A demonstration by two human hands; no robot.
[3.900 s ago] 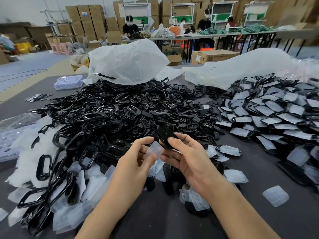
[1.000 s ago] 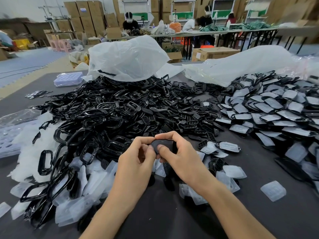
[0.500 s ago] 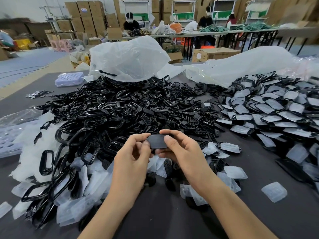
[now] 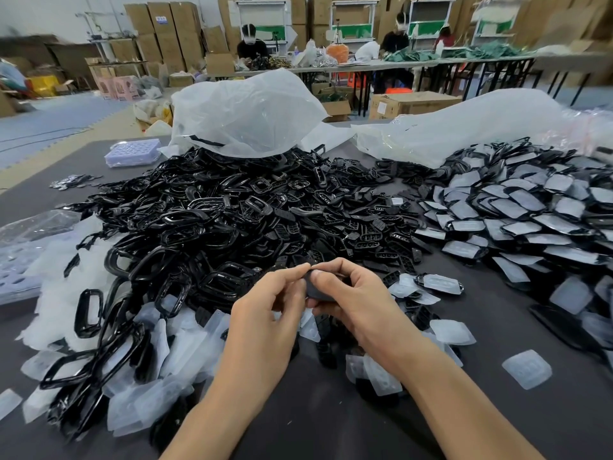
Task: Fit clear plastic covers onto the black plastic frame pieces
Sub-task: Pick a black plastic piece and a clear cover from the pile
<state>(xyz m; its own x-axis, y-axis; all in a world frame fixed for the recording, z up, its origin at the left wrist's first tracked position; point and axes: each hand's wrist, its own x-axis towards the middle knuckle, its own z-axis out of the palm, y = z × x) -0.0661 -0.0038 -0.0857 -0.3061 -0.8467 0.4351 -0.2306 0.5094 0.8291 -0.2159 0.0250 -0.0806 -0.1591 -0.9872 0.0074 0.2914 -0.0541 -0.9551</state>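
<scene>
Both hands meet above the bench (image 4: pixel 331 426), just in front of the big frame pile (image 4: pixel 232 210). The left hand (image 4: pixel 268 310) pinches one edge of a black frame (image 4: pixel 315 288) with thumb and forefinger. The right hand (image 4: pixel 355 300) grips the other side, its fingers curled round the frame. Fingers hide most of the frame, so I cannot tell whether a cover sits on it. Loose covers (image 4: pixel 452 332) lie under and beside the wrists. Covered pieces (image 4: pixel 530 210) are heaped to the right, and white bags (image 4: pixel 245 117) bulge behind.
</scene>
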